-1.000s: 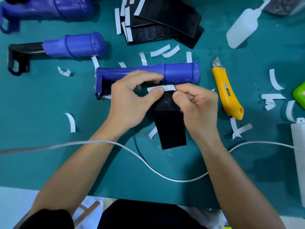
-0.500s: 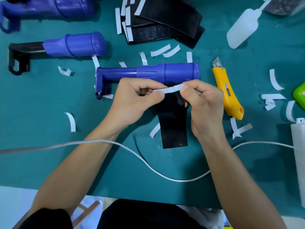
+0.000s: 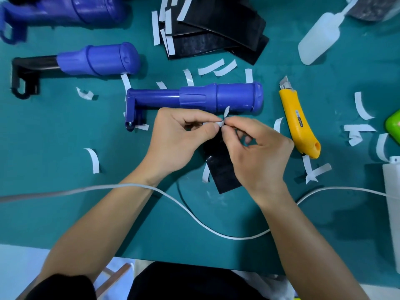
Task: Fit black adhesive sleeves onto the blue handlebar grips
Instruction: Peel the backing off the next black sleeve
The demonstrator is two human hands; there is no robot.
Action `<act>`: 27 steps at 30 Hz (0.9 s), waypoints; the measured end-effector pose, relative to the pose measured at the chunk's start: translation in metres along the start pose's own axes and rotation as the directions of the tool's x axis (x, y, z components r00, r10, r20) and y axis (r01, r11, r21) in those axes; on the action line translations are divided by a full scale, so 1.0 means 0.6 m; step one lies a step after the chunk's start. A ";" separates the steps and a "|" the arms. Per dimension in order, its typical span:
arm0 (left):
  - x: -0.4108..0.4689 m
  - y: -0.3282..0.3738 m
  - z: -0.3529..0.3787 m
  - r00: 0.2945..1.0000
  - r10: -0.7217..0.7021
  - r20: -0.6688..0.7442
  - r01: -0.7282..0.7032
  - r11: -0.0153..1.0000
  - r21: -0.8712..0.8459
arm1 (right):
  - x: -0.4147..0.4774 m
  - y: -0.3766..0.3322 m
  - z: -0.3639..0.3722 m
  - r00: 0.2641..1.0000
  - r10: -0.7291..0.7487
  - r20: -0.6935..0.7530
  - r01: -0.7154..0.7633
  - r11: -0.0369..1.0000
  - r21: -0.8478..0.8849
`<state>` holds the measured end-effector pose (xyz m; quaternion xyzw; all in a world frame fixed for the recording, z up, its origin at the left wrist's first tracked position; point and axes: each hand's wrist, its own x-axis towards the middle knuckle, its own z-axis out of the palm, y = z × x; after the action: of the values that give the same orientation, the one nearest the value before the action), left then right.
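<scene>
Pinching black sleeve [image 3: 223,167] top edge, left hand [image 3: 175,144]; right hand [image 3: 257,154], backing strip [image 3: 225,114].

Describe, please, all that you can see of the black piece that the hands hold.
The black sleeve is a flat, dark, slightly glossy strip. Its lower end shows below the hands, over the green mat, near the middle blue grip. The left hand pinches its top end; the right hand pinches the white backing strip there, partly peeled up.
</scene>
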<state>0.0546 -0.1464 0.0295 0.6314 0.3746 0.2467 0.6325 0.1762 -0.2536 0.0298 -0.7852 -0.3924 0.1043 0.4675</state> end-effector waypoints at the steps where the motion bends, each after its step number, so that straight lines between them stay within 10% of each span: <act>1: -0.001 0.002 0.001 1.000 -0.009 0.004 0.009 1.000 -0.007 | 0.000 0.000 0.000 1.000 -0.015 0.002 0.015 1.000 -0.004; 10: -0.002 0.008 0.001 0.997 -0.046 0.062 0.050 0.997 -0.065 | 0.001 0.000 -0.004 0.993 -0.116 -0.021 0.115 0.992 -0.049; 27: 0.003 0.011 0.001 0.994 -0.092 0.063 0.100 0.986 -0.133 | 0.027 0.001 -0.019 0.974 0.153 0.165 -0.198 0.931 0.306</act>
<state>0.0573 -0.1449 0.0353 0.5747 0.3689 0.2232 0.6956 0.1935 -0.2497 0.0388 -0.7217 -0.3298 0.2620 0.5493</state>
